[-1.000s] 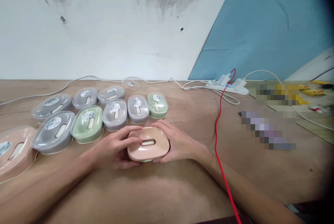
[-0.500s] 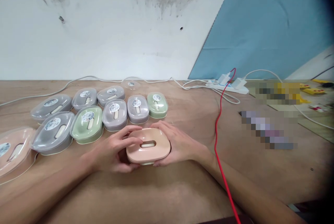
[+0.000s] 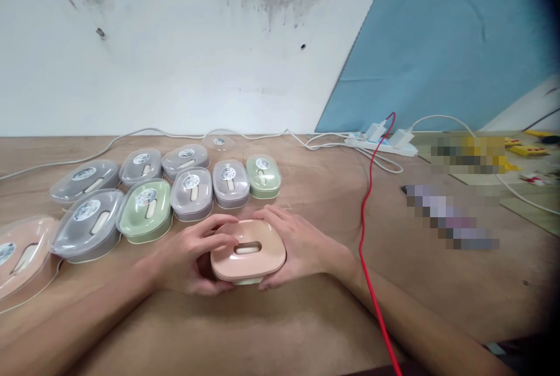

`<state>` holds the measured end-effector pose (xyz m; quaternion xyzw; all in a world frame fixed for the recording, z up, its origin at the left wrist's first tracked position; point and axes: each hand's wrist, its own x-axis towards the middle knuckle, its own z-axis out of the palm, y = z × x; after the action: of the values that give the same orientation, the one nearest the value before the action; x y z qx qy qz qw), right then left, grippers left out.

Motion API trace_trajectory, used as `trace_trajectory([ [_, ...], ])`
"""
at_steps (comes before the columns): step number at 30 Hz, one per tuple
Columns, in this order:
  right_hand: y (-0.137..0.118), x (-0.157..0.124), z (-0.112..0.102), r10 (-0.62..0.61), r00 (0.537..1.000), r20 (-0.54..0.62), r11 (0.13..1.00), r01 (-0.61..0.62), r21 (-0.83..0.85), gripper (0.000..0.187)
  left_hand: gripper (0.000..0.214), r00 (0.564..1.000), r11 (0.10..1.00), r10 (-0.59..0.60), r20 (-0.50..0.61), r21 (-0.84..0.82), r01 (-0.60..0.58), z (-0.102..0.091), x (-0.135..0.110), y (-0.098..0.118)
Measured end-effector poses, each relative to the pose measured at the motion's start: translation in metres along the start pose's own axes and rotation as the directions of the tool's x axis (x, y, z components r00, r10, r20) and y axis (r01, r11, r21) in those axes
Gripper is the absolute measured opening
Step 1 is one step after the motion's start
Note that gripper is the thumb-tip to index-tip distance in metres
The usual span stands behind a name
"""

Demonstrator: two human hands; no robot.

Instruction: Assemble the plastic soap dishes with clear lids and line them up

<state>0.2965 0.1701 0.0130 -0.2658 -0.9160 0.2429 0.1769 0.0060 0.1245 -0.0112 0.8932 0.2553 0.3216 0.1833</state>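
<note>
A pink oval box [image 3: 248, 250] with a slot in its top sits low over the wooden table [image 3: 271, 323], held between both hands. My left hand [image 3: 192, 256] grips its left side, with fingers curled over the near-left edge. Against the right side my right hand [image 3: 300, 244] wraps round, thumb at the far rim. Just behind stand two rows of similar boxes with clear lids: a green one [image 3: 146, 209], a grey one [image 3: 192, 194], another grey one [image 3: 230, 184] and a small green one [image 3: 263, 176].
A pink lidded box [image 3: 21, 253] lies at the far left edge. A red cable [image 3: 366, 230] runs down the table beside my right forearm. A white power strip [image 3: 380, 143] with plugs and white cords sits at the back. A loose clear lid [image 3: 219, 142] lies behind the rows.
The pink box has shifted slightly toward me and tilted a little in both hands. The grip of both hands stays the same.
</note>
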Motion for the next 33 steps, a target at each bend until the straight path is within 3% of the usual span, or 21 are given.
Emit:
trace_trajectory([
  [5,0.002,-0.001,0.003,-0.020,1.000,0.008,0.999,0.020,-0.040,0.093,0.067,1.000,1.000,-0.011,0.023,-0.007,0.011,0.001,-0.001,0.000],
  [14,-0.008,-0.003,0.003,0.000,1.000,0.012,0.994,0.002,-0.113,0.095,0.073,0.994,0.994,0.087,-0.071,0.066,-0.083,0.007,0.005,0.002],
  [20,-0.011,-0.002,0.007,0.026,1.000,-0.012,0.987,-0.027,-0.160,0.099,0.069,0.998,0.992,0.003,-0.063,0.128,0.005,0.006,0.002,0.001],
  [22,-0.010,-0.003,0.007,0.023,1.000,-0.009,0.984,-0.024,-0.177,0.103,0.071,0.998,0.993,0.005,-0.063,0.117,0.003,0.005,0.002,0.000],
  [27,-0.008,-0.004,0.005,-0.021,0.999,0.026,0.968,0.027,-0.248,0.093,0.072,0.997,0.997,0.030,-0.067,0.076,-0.025,0.003,0.004,-0.003],
  [33,-0.009,-0.002,0.009,-0.031,0.999,0.025,0.953,0.037,-0.301,0.117,0.070,1.000,1.000,-0.019,-0.024,0.019,0.020,0.002,0.000,-0.003],
])
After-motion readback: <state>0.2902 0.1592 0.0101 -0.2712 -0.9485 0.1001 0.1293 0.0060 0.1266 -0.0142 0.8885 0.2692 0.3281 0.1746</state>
